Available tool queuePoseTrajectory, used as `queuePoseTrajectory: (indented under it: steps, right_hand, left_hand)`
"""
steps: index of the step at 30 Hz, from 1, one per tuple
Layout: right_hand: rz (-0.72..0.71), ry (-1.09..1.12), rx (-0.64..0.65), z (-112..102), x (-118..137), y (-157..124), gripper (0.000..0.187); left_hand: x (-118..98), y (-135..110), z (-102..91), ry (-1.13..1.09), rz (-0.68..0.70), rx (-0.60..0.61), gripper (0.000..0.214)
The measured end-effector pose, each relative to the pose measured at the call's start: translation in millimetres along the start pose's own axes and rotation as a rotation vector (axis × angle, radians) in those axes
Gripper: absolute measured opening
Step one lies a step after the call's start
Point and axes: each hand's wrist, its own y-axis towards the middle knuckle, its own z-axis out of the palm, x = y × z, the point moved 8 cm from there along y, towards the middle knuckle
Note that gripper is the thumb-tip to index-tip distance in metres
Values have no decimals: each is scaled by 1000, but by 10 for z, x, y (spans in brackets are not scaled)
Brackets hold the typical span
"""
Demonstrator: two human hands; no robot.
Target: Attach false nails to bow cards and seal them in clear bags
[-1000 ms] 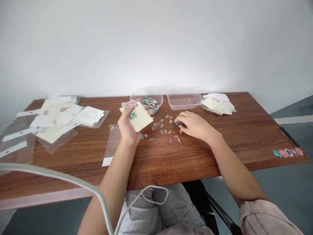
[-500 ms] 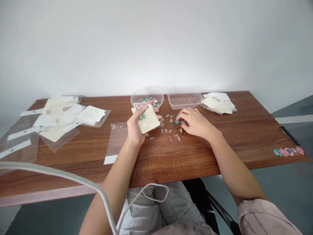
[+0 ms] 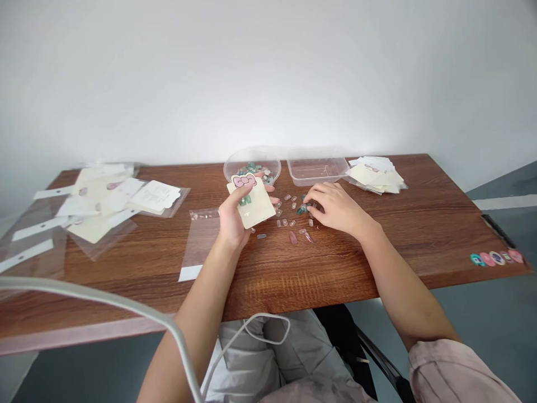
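Observation:
My left hand (image 3: pixel 231 221) grips a cream card (image 3: pixel 254 203) with a pink bow at its top and small green pieces stuck on it, thumb pressed on the face. My right hand (image 3: pixel 334 209) lies on the wooden table (image 3: pixel 293 268), fingers curled and pinching at a green piece (image 3: pixel 301 210) among several small loose pink, clear and green pieces (image 3: pixel 292 225). An empty clear plastic bag (image 3: pixel 200 240) lies flat just left of my left hand.
A round clear bowl (image 3: pixel 251 164) of mixed pieces and an empty rectangular clear tub (image 3: pixel 318 169) stand at the back. Cream cards (image 3: pixel 375 176) are piled at the back right. Bagged cards (image 3: pixel 104 204) are spread at the left. Stickers (image 3: pixel 495 258) mark the right front edge.
My left hand has carried the card to the right, closer to the loose pieces and my right hand. My right hand has stayed over the green piece, shifting only slightly.

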Motion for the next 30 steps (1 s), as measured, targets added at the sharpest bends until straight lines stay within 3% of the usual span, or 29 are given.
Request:
queuePoseTrajectory:
  steps: [4,20,30]
  right_hand:
    - [-26,11,43,34,0,6,11]
    - [-55,-63,39,66,-10,10,20]
    - [-70,-49,19,79,-17,25,16]
  left_hand:
    - [8,-2,6,0,-8,8,50]
    - [-4,-9,23,52,-9,47,56]
    - [8,0,21,34,-11,61,56]
